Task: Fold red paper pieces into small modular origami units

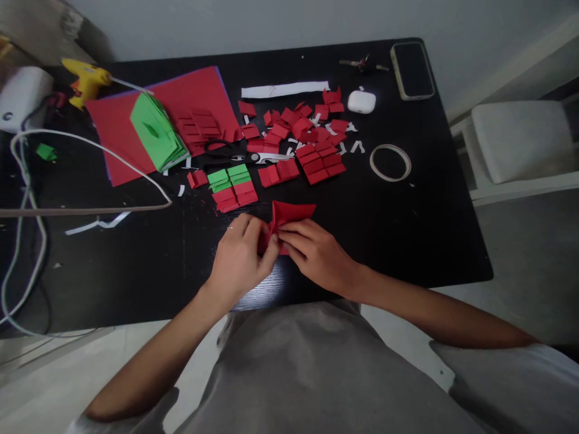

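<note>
Close to the table's front edge, a partly folded piece of red paper (293,212) is held between both hands. My left hand (242,256) pinches its left side, thumb and fingers closed on it. From the right, my right hand (316,250) presses its closed fingers against the paper's middle. One flap stands up beyond the fingertips, and the hands hide the lower part. Just past my left hand lies a block of green and red folded paper pieces (234,188). Beyond the paper are a red folded block (319,163) and a smaller red folded strip (279,173).
Scissors (253,158) lie among red pieces and white scraps. At left are a yellow glue gun (88,81), red sheets (122,129), a green paper stack (156,132) and a looping cable (85,134). At right sit a tape roll (371,164), earbud case (362,102), keys (364,64) and phone (412,70).
</note>
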### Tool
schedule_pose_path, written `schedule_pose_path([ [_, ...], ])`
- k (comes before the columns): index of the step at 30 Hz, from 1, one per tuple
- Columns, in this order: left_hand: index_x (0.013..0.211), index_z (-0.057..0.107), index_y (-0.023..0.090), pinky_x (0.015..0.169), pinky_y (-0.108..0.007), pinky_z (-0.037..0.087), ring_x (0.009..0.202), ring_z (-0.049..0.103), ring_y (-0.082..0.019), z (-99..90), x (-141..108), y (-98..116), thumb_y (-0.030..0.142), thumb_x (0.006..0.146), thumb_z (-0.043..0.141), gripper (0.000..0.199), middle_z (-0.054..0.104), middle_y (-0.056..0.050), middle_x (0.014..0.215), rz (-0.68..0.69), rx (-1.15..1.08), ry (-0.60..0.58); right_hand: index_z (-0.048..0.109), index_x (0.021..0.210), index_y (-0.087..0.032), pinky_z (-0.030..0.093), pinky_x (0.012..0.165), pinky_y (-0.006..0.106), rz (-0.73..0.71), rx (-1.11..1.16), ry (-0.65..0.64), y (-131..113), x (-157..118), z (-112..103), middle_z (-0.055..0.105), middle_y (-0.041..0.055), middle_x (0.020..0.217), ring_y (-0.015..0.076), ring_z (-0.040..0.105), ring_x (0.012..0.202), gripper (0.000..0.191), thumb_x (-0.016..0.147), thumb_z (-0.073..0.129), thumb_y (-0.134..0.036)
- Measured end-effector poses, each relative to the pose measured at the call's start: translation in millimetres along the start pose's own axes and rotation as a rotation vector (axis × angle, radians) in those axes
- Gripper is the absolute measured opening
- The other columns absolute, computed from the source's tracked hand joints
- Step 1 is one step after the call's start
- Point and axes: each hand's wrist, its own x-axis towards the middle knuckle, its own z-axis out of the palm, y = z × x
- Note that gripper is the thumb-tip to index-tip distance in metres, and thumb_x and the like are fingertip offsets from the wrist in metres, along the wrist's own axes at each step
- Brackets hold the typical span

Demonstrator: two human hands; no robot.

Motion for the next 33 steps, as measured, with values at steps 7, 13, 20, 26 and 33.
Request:
schedule_pose_path([
  [7, 0.081, 0.057, 0.019, 0.07, -0.035, 0.047, 0.079, 0.056, -0.022, 5.2, 1, 6, 0.027, 0.099, 0.055, 0.02, 0.058, -0.007, 0.086, -0.086, 0.085, 0.015, 0.073, 0.122, -0.015, 0.061, 0.103, 0.044, 0.003, 0.023, -0.027, 4, 0, -3, 0.075, 0.0119, 0.12, 0.0242, 0.07, 0.114, 0.027, 0.1, 0.057, -0.009],
  [13, 0.078, 0.052, 0.021, 0.075, -0.037, 0.049, 0.084, 0.055, -0.023, 5.0, -2, 2, 0.02, 0.093, 0.06, 0.017, 0.056, -0.007, 0.09, -0.104, -0.008, -0.01, 0.075, 0.119, -0.016, 0.061, 0.105, 0.046, -0.005, -0.004, -0.035, 5, 0, -4, 0.076, 0.0114, 0.119, 0.0242, 0.07, 0.116, 0.027, 0.101, 0.056, -0.009],
  [20, 0.077, 0.05, 0.021, 0.075, -0.036, 0.049, 0.083, 0.054, -0.021, 2.0, -1, -2, 0.017, 0.092, 0.06, 0.018, 0.054, -0.005, 0.089, -0.109, -0.119, -0.029, 0.076, 0.118, -0.018, 0.061, 0.105, 0.049, -0.007, -0.005, -0.066, 4, 1, -7, 0.075, 0.0115, 0.12, 0.0253, 0.069, 0.117, 0.029, 0.102, 0.054, -0.01],
  [26, 0.073, 0.048, 0.021, 0.073, -0.034, 0.048, 0.079, 0.055, -0.018, -0.4, 2, -4, 0.013, 0.088, 0.063, 0.023, 0.054, -0.003, 0.086, -0.112, -0.149, -0.042, 0.076, 0.116, -0.015, 0.06, 0.106, 0.046, -0.035, 0.005, -0.071, 8, 1, -8, 0.075, 0.012, 0.121, 0.0248, 0.069, 0.118, 0.028, 0.1, 0.055, -0.008],
  [33, 0.076, 0.051, 0.021, 0.074, -0.034, 0.049, 0.079, 0.055, -0.018, -1.4, 3, -5, 0.013, 0.088, 0.063, 0.019, 0.055, -0.003, 0.088, -0.117, -0.149, -0.057, 0.077, 0.119, -0.017, 0.057, 0.108, 0.053, -0.044, -0.076, -0.149, 5, 1, -18, 0.076, 0.0117, 0.123, 0.0278, 0.068, 0.118, 0.034, 0.099, 0.052, -0.006],
])
